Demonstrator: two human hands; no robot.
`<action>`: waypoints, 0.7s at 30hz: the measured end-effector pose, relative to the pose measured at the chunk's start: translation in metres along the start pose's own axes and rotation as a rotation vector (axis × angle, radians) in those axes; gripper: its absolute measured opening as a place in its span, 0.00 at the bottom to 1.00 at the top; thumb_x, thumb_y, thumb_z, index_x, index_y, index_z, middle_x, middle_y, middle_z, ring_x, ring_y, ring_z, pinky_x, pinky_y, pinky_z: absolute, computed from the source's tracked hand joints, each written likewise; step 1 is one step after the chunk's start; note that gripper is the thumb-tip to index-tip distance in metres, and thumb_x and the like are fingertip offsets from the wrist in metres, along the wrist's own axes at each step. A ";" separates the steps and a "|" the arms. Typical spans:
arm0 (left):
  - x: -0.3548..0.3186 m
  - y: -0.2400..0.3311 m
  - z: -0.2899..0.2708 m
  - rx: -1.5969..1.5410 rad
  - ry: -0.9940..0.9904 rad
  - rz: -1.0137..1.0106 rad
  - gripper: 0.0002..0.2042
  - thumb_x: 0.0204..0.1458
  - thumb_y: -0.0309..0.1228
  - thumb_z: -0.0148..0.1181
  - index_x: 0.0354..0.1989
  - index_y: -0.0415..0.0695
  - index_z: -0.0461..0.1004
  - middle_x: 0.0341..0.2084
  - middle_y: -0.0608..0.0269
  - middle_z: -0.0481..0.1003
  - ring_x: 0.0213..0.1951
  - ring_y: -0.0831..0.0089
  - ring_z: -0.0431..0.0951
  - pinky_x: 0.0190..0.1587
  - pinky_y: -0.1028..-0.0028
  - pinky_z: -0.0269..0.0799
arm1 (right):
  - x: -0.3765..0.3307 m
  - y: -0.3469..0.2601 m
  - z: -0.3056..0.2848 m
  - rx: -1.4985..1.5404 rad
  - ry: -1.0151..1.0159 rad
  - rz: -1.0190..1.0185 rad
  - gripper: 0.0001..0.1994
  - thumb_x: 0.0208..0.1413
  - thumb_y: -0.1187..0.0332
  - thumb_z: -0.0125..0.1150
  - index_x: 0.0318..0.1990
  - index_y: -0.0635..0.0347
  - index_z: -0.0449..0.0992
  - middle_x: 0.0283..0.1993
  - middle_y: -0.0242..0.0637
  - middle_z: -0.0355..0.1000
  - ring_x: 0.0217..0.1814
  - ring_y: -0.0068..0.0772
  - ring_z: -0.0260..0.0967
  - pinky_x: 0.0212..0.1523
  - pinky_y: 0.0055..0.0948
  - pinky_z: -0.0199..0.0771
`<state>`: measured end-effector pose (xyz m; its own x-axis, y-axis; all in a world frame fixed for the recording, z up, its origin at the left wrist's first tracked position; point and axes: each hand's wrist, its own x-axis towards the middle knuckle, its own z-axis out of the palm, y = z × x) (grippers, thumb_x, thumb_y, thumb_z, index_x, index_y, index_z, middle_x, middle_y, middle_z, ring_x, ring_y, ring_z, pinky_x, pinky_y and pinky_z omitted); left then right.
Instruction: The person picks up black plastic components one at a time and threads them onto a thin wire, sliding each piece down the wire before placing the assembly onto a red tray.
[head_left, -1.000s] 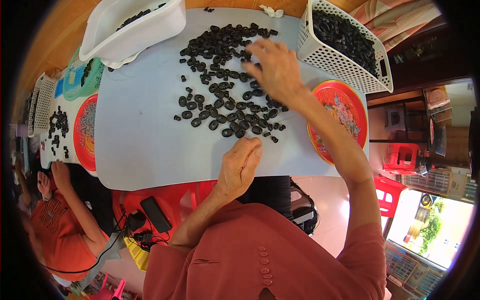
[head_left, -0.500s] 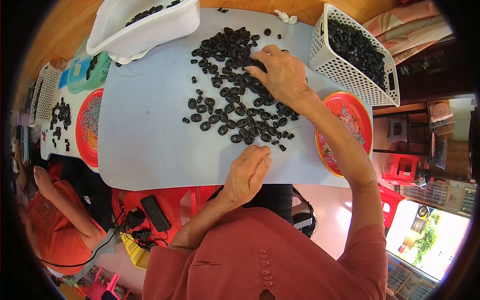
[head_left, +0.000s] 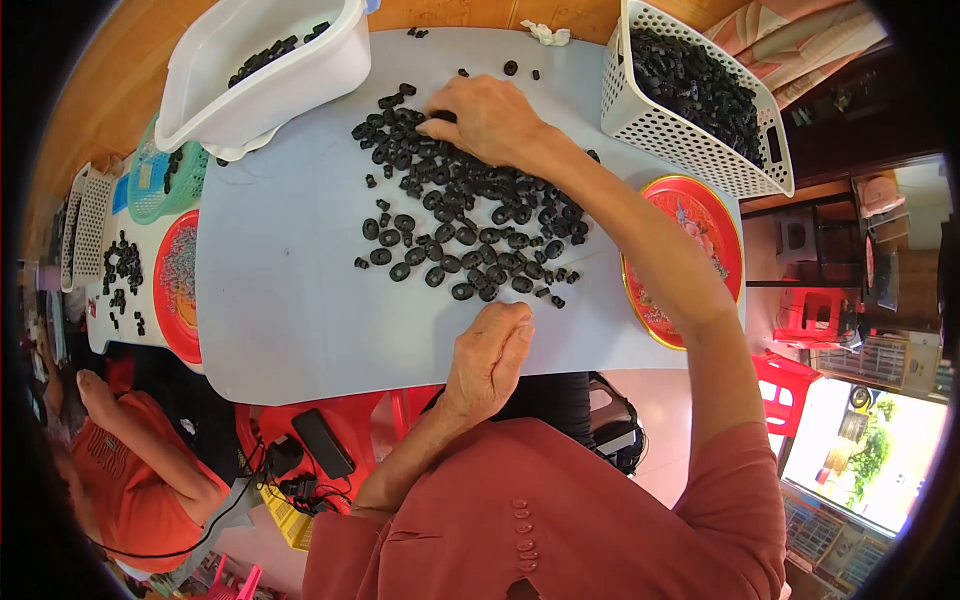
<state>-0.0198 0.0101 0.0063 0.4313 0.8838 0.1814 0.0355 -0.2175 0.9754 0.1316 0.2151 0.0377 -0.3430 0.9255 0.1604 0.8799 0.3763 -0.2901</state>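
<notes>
A heap of small black plastic parts (head_left: 470,180), oval ones and little knobbed ones, lies spread over the pale grey table (head_left: 290,290). At the heap's far side my right hand (head_left: 485,120) rests over the parts, fingers curved down and thumb apart from them. Its fingertips are partly hidden, and black parts show in the gap by the thumb. Nearer to me, at the front edge of the table, my left hand (head_left: 488,362) is closed in a loose fist just short of the nearest oval parts. What it holds, if anything, is hidden.
A white perforated basket (head_left: 680,140) full of black parts stands far right, a red round tray (head_left: 640,300) of small metallic bits below it. A white tub (head_left: 300,85) with black parts is far left. Another person (head_left: 140,460) sits at left beside a second table.
My right hand has moved left across the far part of the heap, and some parts there have shifted. My left hand stays closed near the front edge. The whole view has tilted slightly.
</notes>
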 end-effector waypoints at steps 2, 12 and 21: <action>0.000 0.000 0.000 0.015 0.015 0.026 0.06 0.60 0.25 0.50 0.38 0.35 0.71 0.26 0.58 0.70 0.24 0.73 0.68 0.28 0.75 0.65 | -0.003 0.010 -0.007 0.078 0.062 0.069 0.15 0.55 0.56 0.59 0.42 0.55 0.79 0.45 0.42 0.75 0.45 0.48 0.73 0.47 0.42 0.73; 0.000 -0.001 0.001 -0.015 0.033 0.040 0.06 0.59 0.26 0.51 0.38 0.35 0.71 0.27 0.57 0.71 0.25 0.70 0.69 0.29 0.74 0.66 | 0.007 0.071 -0.009 0.068 0.066 0.200 0.16 0.55 0.55 0.58 0.30 0.59 0.81 0.28 0.48 0.75 0.34 0.51 0.74 0.38 0.44 0.74; 0.001 -0.002 0.004 -0.029 0.006 0.063 0.06 0.57 0.24 0.54 0.39 0.34 0.70 0.27 0.55 0.71 0.28 0.62 0.70 0.32 0.70 0.68 | 0.044 0.063 0.024 0.075 0.341 0.060 0.15 0.54 0.54 0.58 0.31 0.56 0.81 0.26 0.44 0.75 0.32 0.51 0.74 0.36 0.44 0.75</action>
<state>-0.0156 0.0102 0.0040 0.4264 0.8713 0.2429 -0.0176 -0.2605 0.9653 0.1636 0.2806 0.0038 -0.1503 0.8837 0.4433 0.8641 0.3352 -0.3753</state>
